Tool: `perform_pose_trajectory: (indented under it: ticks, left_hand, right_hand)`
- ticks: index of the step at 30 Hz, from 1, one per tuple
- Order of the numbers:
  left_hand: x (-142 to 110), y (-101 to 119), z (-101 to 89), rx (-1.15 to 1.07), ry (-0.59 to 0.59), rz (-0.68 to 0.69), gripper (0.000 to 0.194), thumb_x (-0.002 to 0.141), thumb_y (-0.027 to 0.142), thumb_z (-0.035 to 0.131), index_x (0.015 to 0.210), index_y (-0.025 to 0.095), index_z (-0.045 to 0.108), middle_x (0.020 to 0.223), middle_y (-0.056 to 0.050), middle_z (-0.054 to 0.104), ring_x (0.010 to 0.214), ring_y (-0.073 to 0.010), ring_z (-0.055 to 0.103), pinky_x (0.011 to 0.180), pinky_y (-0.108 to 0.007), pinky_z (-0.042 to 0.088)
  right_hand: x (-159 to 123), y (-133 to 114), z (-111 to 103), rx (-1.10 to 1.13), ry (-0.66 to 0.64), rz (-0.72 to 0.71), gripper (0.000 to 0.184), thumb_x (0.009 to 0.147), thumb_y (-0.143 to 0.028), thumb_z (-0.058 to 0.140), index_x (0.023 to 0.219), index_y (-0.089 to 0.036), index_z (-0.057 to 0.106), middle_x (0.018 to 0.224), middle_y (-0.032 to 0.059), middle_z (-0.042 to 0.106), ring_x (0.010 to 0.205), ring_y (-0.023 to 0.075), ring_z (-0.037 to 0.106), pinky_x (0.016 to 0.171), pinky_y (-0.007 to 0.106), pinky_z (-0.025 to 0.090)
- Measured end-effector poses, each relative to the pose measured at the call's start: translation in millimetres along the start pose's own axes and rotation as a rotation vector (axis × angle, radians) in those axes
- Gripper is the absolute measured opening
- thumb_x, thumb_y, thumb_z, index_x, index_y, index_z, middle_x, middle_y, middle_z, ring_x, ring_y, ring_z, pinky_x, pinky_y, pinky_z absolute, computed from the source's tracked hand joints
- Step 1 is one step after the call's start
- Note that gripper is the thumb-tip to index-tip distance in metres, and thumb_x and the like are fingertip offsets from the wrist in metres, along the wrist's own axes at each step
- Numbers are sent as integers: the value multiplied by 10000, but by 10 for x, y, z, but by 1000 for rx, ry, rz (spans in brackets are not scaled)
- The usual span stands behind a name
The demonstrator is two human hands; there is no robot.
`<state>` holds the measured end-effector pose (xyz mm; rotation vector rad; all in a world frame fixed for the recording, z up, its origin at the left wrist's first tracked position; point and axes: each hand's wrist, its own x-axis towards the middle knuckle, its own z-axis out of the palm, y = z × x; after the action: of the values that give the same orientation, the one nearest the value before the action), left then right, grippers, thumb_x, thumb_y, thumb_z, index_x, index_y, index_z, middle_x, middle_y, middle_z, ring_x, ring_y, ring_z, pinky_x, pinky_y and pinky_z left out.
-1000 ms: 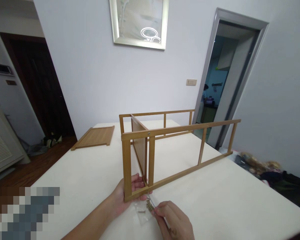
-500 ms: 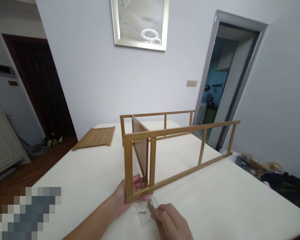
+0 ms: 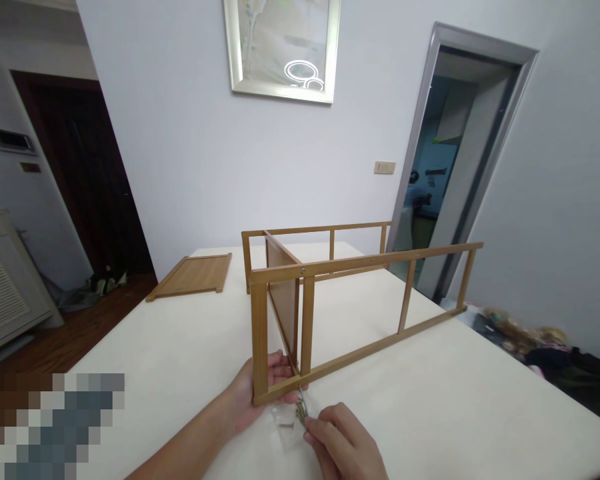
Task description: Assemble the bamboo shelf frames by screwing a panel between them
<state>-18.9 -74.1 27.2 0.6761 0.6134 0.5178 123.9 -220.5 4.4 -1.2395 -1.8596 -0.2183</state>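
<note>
A wooden shelf frame [image 3: 357,358] lies on its side on the white table, its two ladder-like sides joined by a wooden panel [image 3: 283,297]. My left hand [image 3: 250,393] wraps round the near lower rail close to the corner, fingers behind it near the panel's lower end. Between the fingertips of my right hand [image 3: 347,440] is a thin metal hex key [image 3: 303,396], its tip at the rail beneath the near upright. Under it lies a clear plastic bag [image 3: 286,437] with several brass-coloured screws [image 3: 301,412] and one separate screw [image 3: 286,425].
Another wooden panel [image 3: 193,275] lies flat on the table [image 3: 200,340] at the back left. Behind the table is a wall with a framed picture [image 3: 285,97]. A doorway opens at the right, and clothes [image 3: 545,353] are heaped beside the table.
The view has shifted very slightly. Both hands keep their places at the rail, and the hex key stays at the same joint.
</note>
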Motion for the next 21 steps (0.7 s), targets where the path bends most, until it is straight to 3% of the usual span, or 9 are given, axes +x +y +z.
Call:
perform_pose_trajectory:
  ticks: [11, 21]
  left_hand:
    - [7, 17, 9, 26, 1, -17, 250, 893, 291, 547, 934, 64, 643, 828, -161, 738, 807, -279, 729, 589, -306, 554]
    - [40, 2, -40, -3, -18, -27, 261, 896, 316, 554, 930, 69, 630, 815, -154, 737, 795, -284, 730, 578, -310, 547]
  right_hand:
    - [66, -20, -76, 148, 37, 50, 242, 899, -73, 518, 1065, -209, 629, 834, 49, 660, 752, 142, 661, 671, 205, 559]
    - [23, 2, -84, 121, 22, 18, 324, 900, -60, 491, 1157, -220, 608, 828, 49, 673, 702, 130, 666, 623, 187, 552]
